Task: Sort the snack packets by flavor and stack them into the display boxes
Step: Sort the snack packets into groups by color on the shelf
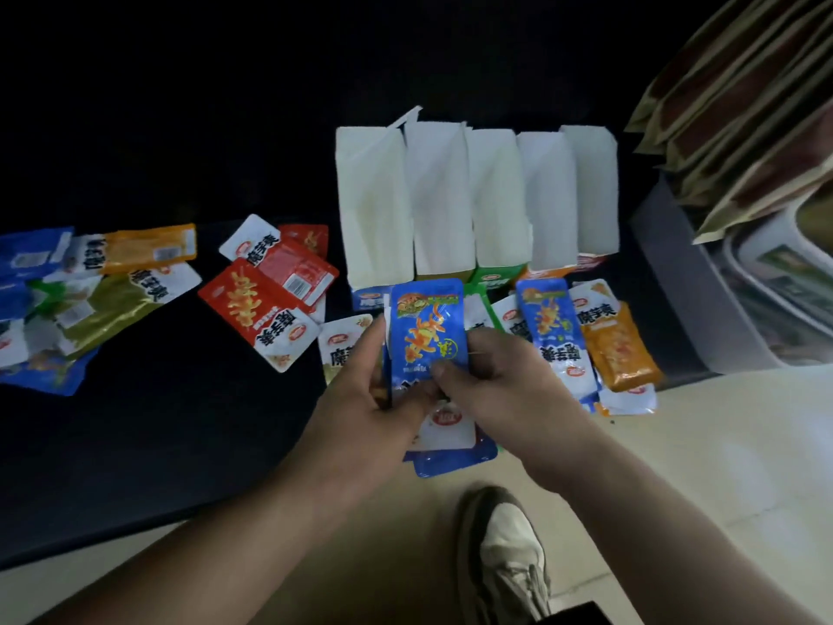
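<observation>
Pinching blue packets [427, 336] | left hand [360, 399], right hand [500, 385] | boxes [473, 200] beyond (loose packets [547, 327] between)

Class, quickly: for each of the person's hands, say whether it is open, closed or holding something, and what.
Left hand: closed around the blue packets, gripping their left edge.
Right hand: holds the same blue packets, thumb pressed on the front one.
</observation>
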Demonstrator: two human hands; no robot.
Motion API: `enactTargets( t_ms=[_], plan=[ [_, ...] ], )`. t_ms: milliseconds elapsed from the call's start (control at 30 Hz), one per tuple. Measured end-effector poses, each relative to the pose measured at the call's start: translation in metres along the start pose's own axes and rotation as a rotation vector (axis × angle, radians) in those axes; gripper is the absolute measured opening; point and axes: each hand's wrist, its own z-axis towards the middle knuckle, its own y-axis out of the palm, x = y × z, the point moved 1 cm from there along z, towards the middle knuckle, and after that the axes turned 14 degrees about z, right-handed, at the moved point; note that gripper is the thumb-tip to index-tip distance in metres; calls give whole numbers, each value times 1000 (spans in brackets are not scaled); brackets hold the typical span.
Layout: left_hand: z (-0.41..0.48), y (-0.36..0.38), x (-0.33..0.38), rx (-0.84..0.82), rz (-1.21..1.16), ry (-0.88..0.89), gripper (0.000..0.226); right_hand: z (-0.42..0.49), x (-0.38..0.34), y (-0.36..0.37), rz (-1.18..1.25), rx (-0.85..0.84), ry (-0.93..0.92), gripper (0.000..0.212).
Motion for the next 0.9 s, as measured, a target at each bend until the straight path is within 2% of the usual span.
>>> enactTargets(
  t_ms=[67, 133, 200, 233, 333, 500, 667, 767, 900],
  plan=[
    [13, 13, 11, -76, 70, 13, 48, 2, -1, -24, 51, 50, 5, 6],
    [26, 28, 18, -113, 189, 2, 51, 5, 1, -50, 45, 181, -14, 6],
    [35, 40, 21, -125, 335, -24, 63, 12, 8, -76, -13, 336, -37, 5],
    [38, 45, 21, -127, 373, -28, 68, 16, 13, -87, -59, 387, -31, 11],
    [46, 55, 19, -112, 404, -26, 70, 30, 25, -110, -208, 434, -11, 31],
    [49, 61, 8, 5, 489, -9, 55, 45, 40, -115, -484, 451, -40, 16],
    [46, 62, -3, 73, 571, 37, 49, 42, 42, -105, -743, 509, -34, 54],
    [45, 59, -2, 87, 529, 58, 46, 38, 37, -101, -796, 580, -158, 55],
    [42, 46, -2, 105, 490, 103, 41, 33, 26, -69, -719, 550, -501, 29]
  ],
)
